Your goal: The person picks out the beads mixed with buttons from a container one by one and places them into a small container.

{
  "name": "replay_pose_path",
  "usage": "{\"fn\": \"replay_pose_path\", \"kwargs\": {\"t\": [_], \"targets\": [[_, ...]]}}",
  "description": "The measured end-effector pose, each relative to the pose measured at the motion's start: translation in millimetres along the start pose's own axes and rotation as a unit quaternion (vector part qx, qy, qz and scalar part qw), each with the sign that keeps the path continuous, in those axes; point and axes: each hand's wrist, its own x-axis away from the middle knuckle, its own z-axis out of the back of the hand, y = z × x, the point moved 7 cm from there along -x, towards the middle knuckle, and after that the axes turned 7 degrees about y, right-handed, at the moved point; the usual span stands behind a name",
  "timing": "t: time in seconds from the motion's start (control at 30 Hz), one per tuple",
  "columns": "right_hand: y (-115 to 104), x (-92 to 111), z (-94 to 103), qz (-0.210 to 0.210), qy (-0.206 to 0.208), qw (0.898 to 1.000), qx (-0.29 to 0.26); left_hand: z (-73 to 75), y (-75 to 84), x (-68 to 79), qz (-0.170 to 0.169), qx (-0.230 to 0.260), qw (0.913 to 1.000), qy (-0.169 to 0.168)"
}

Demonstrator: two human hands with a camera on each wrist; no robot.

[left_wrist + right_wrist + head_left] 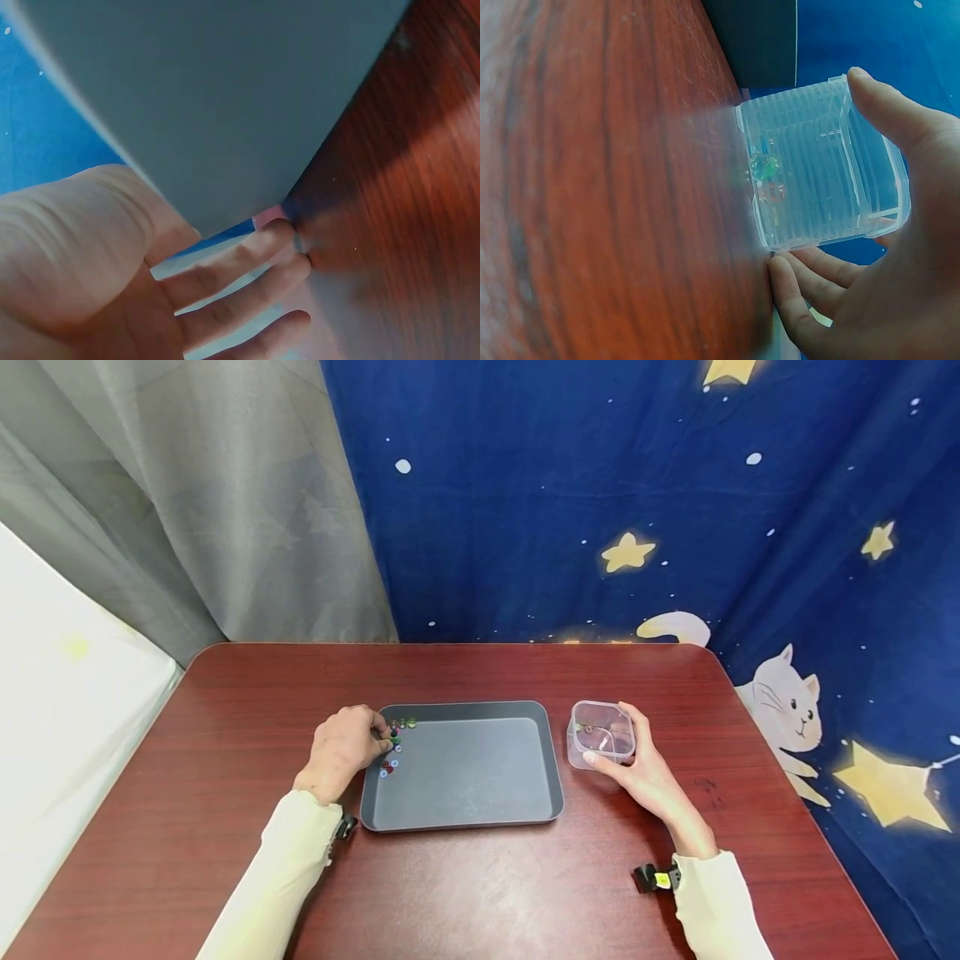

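Note:
A grey rectangular tray [480, 777] lies on the table, with several small coloured beads [390, 767] along its left side. My left hand [347, 745] reaches over that side, thumb and index fingertips close together at a green bead [396, 741]. Whether they pinch it is hidden. In the left wrist view, the tray's wall [225, 120] covers those fingertips, while the other fingers [232, 307] stay outside by the table. My right hand [647, 768] grips a clear plastic box [602, 733] right of the tray. Green and reddish pieces [766, 169] show inside the box.
The reddish-brown wooden table [480, 893] carries the tray and box. Behind it hang a grey curtain [247, 510] and a blue star-patterned curtain [525, 510]. A white sheet [67, 693] is at the left edge.

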Motion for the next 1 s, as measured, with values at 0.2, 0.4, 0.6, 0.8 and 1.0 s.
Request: {"fn": "replay_pose_path", "kwargs": {"t": [0.2,0.4,0.6,0.8,1.0], "targets": [[0,0,-0.3,0.003,0.003,1.0,0.002,-1.1,-1.9,0.6,-0.009,0.003,0.9999,0.009],[-1,0,1.0,0.001,0.003,1.0,0.001,-1.8,-1.6,1.1,-0.017,0.014,0.9995,0.021],[-2,-1,0.5,0.001,-0.002,1.0,-0.004,0.6,-0.3,-0.2,-0.017,0.033,0.9985,0.041],[-1,0,-0.1,-0.002,-0.004,1.0,-0.004,5.7,5.4,-1.9,-0.031,0.043,0.9966,0.064],[0,0,-0.6,-0.007,-0.004,1.0,-0.009,10.2,9.7,-3.3,-0.036,0.049,0.9957,0.07]]}}
